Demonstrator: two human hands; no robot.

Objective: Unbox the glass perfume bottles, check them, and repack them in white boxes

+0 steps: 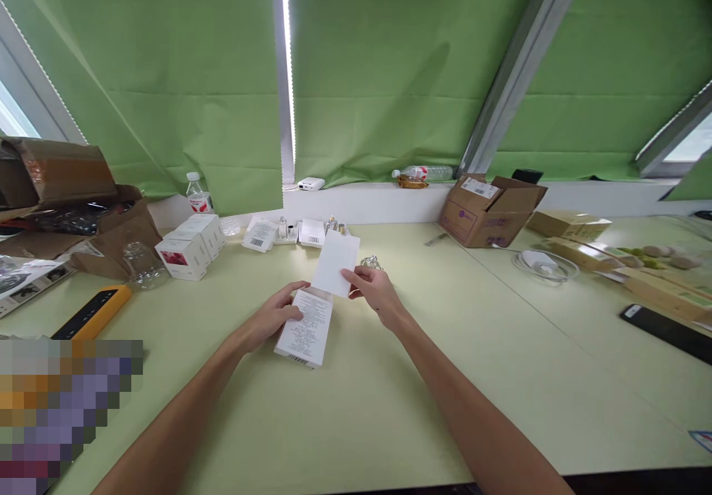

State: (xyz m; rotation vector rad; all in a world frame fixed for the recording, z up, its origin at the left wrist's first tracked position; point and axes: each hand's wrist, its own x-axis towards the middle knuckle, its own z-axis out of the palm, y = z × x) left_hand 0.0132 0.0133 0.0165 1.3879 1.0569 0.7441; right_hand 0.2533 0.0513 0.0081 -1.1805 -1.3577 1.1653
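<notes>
Seemingly midway, your left grip clasps the printed box while your right grip pinches a white card by its top end, neither yet set down.

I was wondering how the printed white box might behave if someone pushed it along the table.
The printed white box would probably slide rather than roll, given its flat faces. It seems fairly stiff, showing no buckling in the left hand.

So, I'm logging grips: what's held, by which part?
Left hand: printed white box, by its upper left edge. Right hand: blank white piece, by its lower right edge.
</notes>
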